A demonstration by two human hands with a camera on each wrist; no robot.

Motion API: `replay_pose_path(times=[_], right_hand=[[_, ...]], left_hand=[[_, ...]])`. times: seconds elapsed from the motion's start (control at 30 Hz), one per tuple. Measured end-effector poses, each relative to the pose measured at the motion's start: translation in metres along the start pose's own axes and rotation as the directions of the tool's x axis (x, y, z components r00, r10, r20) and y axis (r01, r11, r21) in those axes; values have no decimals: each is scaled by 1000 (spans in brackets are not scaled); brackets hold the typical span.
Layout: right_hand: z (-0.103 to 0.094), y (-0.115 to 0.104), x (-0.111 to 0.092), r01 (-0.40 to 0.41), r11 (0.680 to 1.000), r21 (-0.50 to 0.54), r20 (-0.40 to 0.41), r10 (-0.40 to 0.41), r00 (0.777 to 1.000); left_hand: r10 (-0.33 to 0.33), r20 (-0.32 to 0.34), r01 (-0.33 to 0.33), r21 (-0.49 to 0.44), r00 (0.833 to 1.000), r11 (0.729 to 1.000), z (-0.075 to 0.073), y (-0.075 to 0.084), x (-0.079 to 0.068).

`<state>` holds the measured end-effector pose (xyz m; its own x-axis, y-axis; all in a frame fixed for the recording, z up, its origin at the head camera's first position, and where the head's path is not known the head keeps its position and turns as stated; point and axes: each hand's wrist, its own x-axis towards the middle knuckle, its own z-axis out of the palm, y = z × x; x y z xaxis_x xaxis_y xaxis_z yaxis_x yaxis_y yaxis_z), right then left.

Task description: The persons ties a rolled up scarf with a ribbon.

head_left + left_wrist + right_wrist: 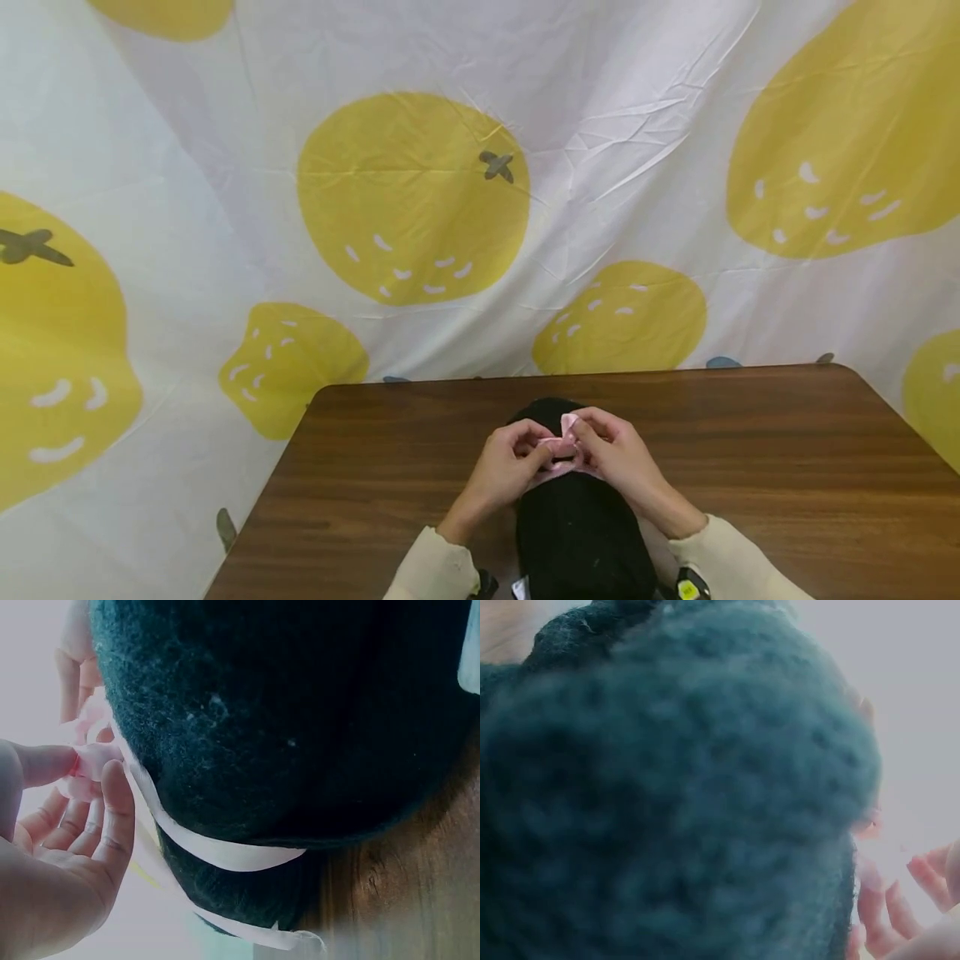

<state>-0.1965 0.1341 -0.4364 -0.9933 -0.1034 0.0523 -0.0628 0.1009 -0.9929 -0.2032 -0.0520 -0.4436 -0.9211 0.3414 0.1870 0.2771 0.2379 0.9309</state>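
A black fuzzy cloth bundle (pixel 583 533) lies lengthwise on the table, with a pale pink ribbon (pixel 232 853) wrapped across it. My left hand (pixel 498 468) pinches looped ribbon (pixel 557 448) between thumb and fingers on top of the bundle. Opposite it, my right hand (pixel 626 458) pinches another part of the ribbon, a short piece standing up at the fingertips. Ribbon loops bunch between the two hands; how they cross is hidden by the fingers. In the right wrist view the black cloth (pixel 682 802) fills most of the frame, and the fingers look washed out.
The brown wooden table (pixel 390 467) has its back edge against a white hanging cloth (pixel 600 83) printed with yellow fruit. A white tag (pixel 521 588) sticks out at the bundle's near left side. A ribbon end (pixel 281 939) reaches toward the table.
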Motion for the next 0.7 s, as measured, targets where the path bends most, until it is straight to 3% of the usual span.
replay_pose_path(times=[0.17, 0.4, 0.53, 0.7], right_hand=[[0, 0, -3, 86, 996, -33, -64, -88, 994], [-2, -4, -4, 153, 987, 41, -46, -151, 988], [-4, -7, -5, 150, 987, 58, -37, -148, 988], [-6, -11, -4, 92, 994, 64, -57, -88, 994]], left_hand=[[-12, -6, 12, 15, 1000, 1000, 2, 0, -1], [-19, -11, 19, 39, 1000, 999, 2, 9, -3], [-3, -14, 3, 43, 1000, 999, 2, 8, -2], [-10, -17, 11, 31, 1000, 999, 1, 3, -1]])
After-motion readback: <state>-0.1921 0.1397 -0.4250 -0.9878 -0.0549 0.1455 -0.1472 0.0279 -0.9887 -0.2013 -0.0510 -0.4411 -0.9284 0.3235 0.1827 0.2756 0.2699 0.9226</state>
